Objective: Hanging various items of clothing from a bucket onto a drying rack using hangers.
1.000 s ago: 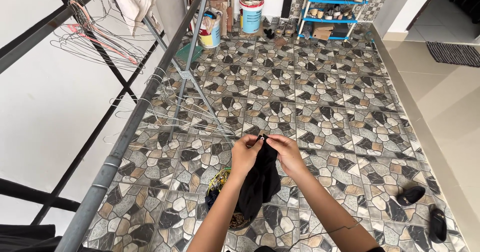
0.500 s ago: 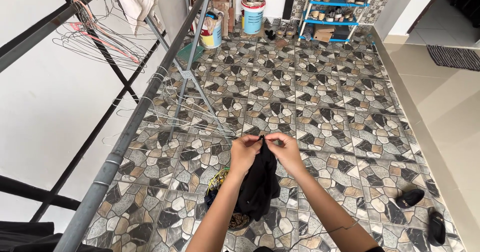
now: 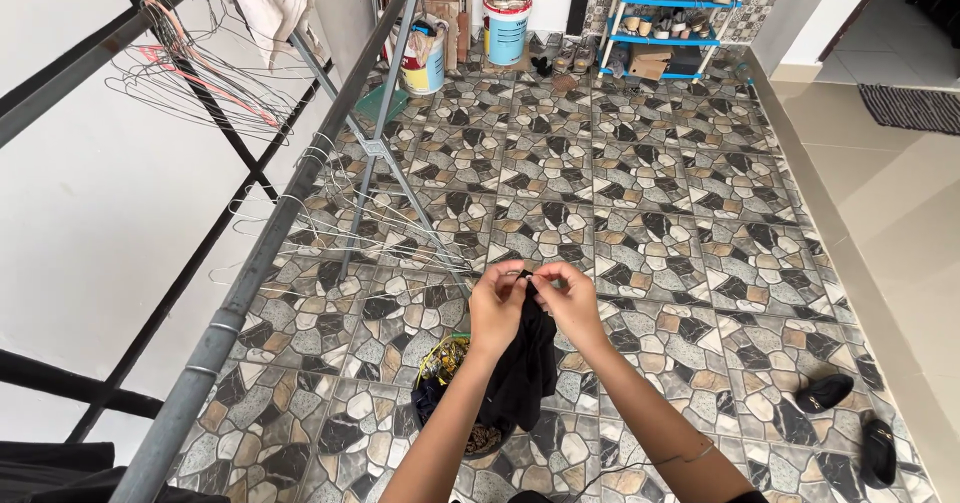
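— Where is the black cloth garment (image 3: 525, 368)?
— It hangs in front of the person, above a dark round basket (image 3: 450, 403) on the stone-pattern tiled floor (image 3: 640, 193).
— And the hands?
— The left hand (image 3: 497, 308) and right hand (image 3: 568, 298) both pinch its top edge, beside the grey metal drying rack (image 3: 290, 213).

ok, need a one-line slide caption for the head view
Both hands, left hand and right hand, pinch the top of a black garment above a laundry basket beside a metal drying rack.

Two bare forearms, no sleeves, no watch or bracelet showing, left hand (image 3: 497, 313) ringless, right hand (image 3: 572, 303) ringless too, short plain nails, slim wrists
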